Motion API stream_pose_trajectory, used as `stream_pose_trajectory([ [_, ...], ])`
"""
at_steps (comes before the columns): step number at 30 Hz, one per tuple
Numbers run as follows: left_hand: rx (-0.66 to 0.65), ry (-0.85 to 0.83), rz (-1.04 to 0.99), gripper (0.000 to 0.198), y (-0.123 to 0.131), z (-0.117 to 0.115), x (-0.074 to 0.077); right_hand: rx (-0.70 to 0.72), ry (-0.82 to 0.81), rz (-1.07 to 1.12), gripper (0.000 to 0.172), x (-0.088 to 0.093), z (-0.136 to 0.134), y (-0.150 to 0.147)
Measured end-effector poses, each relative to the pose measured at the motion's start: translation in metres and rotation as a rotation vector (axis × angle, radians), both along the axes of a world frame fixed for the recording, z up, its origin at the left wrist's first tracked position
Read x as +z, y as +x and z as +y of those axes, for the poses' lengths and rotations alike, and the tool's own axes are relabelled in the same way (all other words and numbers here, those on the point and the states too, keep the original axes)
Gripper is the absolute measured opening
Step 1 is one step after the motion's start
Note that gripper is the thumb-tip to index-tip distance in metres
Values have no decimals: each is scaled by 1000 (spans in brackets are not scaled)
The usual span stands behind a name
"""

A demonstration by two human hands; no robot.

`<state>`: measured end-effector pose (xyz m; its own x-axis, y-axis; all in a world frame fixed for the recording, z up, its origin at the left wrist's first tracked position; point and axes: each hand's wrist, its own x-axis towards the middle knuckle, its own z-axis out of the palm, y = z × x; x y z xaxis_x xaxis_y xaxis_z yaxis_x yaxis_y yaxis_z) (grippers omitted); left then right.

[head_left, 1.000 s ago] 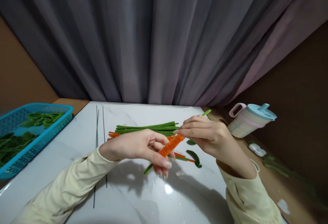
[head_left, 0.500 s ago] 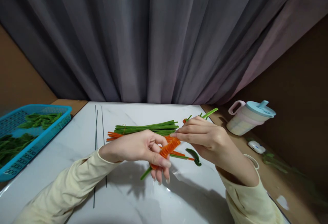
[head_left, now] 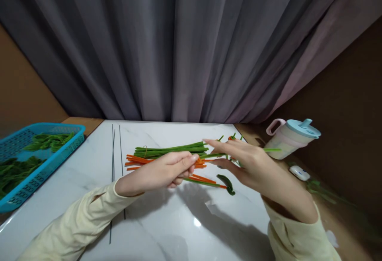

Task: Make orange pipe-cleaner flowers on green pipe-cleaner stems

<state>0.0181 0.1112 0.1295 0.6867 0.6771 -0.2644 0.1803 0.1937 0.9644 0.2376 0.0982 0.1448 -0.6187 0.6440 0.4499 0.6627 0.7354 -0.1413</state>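
Observation:
Thumb and fingers of my left hand (head_left: 170, 169) are pinched together on an orange fuzzy piece (head_left: 201, 160), mostly hidden by the hand. A green fuzzy stem (head_left: 213, 156) runs right from the pinch, towards my right hand (head_left: 238, 155). That hand's thumb and fingers are spread apart. Another green length (head_left: 272, 150) shows beyond its back; whether it is the same stem or is held there is unclear. Behind my hands lie a bundle of green stems (head_left: 170, 149) and several orange stems (head_left: 139, 159). A curled dark green piece (head_left: 227, 183) lies below my right hand.
At the left, a blue basket (head_left: 67, 149) holds green leafy pieces (head_left: 49, 141). Thin dark wires (head_left: 120, 149) lie on the white marbled table (head_left: 167, 229). To the right are a lidded cup (head_left: 291, 139) and a small white case (head_left: 299, 172). A grey curtain (head_left: 155, 46) hangs behind.
My left hand has turned and closed, hiding the orange coil that showed across its fingers. My right hand has spread its fingers and moved slightly right; the green length beyond it now lies lower and flatter.

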Motion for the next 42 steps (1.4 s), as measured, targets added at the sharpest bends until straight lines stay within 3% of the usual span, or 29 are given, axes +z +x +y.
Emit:
stream_pose_trajectory([
  [3, 76, -97, -78, 38, -3, 5, 3, -28, -123, 50, 36, 8, -3, 16],
  [7, 150, -126, -199, 42, -4, 14, 4, 100, -276, -4, 34, 13, -10, 18],
  [14, 219, -367, -398, 44, -2, 27, -6, 271, -532, -160, 63, 18, -23, -4],
  [18, 249, -466, -465, 42, -1, 31, -9, 376, -377, -174, 54, 19, -32, -9],
  [21, 268, -531, -489, 41, 0, 33, -11, 256, -81, -146, 35, 16, -43, -16],
  [24, 283, -575, -502, 41, 2, 34, -16, 102, 113, -80, 29, 14, -53, -26],
  [26, 303, -582, -511, 42, 2, 34, -18, 115, 96, -77, 31, 13, -57, -31],
  [29, 285, -584, -526, 42, 0, 34, -18, 271, 22, -125, 32, 7, -53, -35],
  [31, 259, -596, -537, 41, 0, 32, -17, 305, -5, -144, 25, -1, -45, -38],
  [33, 255, -608, -545, 40, 0, 31, -16, 247, -9, -154, 17, -11, -37, -42],
  [38, 379, -558, -608, 42, 1, 26, -15, 49, 180, -101, 28, -32, -27, -57],
  [42, 438, -506, -671, 43, 3, 23, -13, -17, 238, -55, 29, -39, -28, -66],
])
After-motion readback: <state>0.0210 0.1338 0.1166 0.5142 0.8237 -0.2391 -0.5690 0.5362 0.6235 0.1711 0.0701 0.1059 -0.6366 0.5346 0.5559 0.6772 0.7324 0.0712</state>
